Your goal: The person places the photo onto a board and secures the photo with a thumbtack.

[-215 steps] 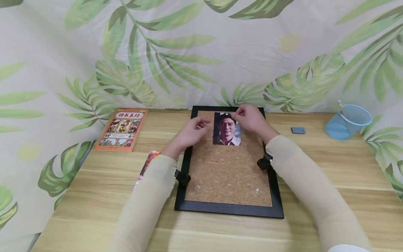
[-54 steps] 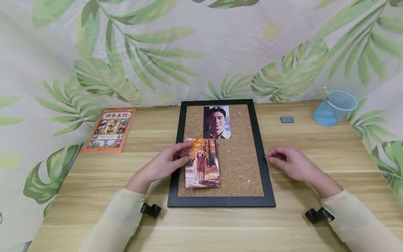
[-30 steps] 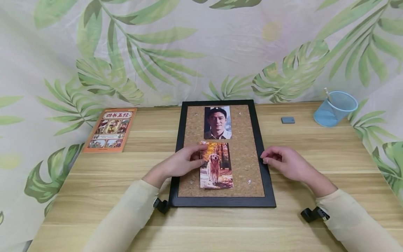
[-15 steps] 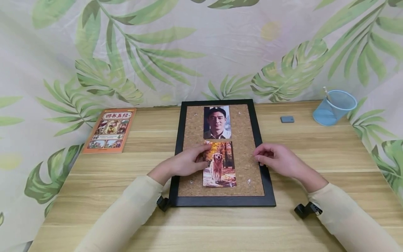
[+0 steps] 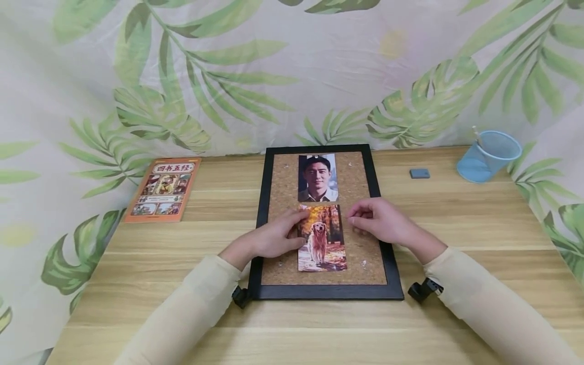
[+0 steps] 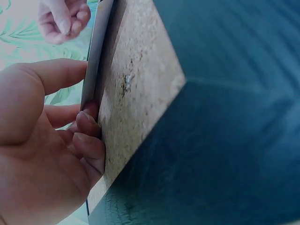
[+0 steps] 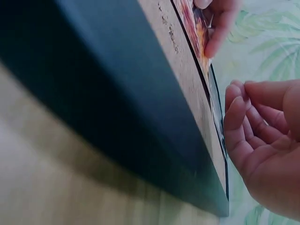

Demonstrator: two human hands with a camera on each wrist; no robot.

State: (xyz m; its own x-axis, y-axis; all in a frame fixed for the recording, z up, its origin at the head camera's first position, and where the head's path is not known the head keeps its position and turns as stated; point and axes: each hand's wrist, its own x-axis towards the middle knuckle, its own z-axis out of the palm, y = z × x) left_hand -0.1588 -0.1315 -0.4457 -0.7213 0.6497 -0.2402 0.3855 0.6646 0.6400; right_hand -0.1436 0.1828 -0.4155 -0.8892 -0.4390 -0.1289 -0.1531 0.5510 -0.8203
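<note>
A printed photo of a golden dog (image 5: 329,253) lies over the corkboard (image 5: 365,228), below a photo of a person (image 5: 318,178) that has a small pin at its top edge. My left hand (image 5: 276,235) pinches the dog photo's left edge; in the left wrist view the photo (image 6: 96,51) shows edge-on, some fingers curled under it against the cork. My right hand (image 5: 383,219) hovers just right of the dog photo. In the right wrist view its thumb and index fingertips (image 7: 238,89) are pressed together; I cannot tell whether something small is between them.
Small clear pins (image 5: 363,263) stand near the board's corners inside its black frame (image 5: 328,292). To the left lies an orange book (image 5: 164,190). A blue box (image 5: 420,173) and a blue mesh cup (image 5: 485,157) holding a stick are at the right.
The left hand has brought the dog photo from the board's left side to the middle, under the portrait. My right hand has moved left from beyond the frame to over the cork.
</note>
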